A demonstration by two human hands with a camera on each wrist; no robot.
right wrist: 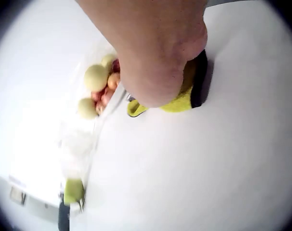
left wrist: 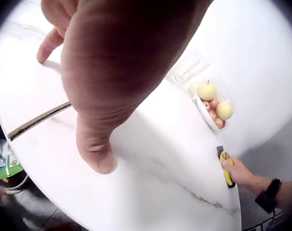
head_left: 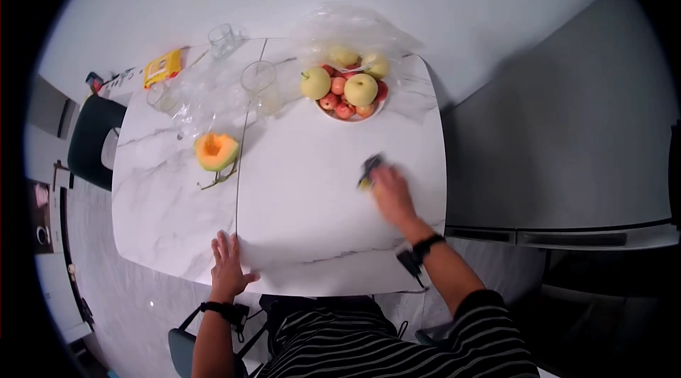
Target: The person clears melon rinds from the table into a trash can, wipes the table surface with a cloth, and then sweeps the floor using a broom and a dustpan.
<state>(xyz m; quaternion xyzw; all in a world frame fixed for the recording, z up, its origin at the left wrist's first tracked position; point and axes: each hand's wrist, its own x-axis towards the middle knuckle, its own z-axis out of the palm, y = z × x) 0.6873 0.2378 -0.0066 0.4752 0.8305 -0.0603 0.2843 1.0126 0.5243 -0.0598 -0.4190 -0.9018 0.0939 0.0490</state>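
On the right half of the white marbled table (head_left: 305, 172), my right hand (head_left: 392, 195) grips a folded yellow cloth (right wrist: 178, 103) with dark edges. The cloth lies against the tabletop, partly covered by the hand in the right wrist view. In the left wrist view the thumb lies over the cloth's yellow side. My left hand (head_left: 228, 270) rests on the near edge of the table with its fingers spread, beside the seam, and holds nothing.
A bowl (head_left: 365, 117) of apples and pears stands at the back, with a clear plastic bag (head_left: 355, 26) behind it. A cut melon (head_left: 216, 151), glasses (head_left: 258, 78) and a yellow packet (head_left: 163, 68) are on the left. A grey fridge (head_left: 553, 137) stands to the right.
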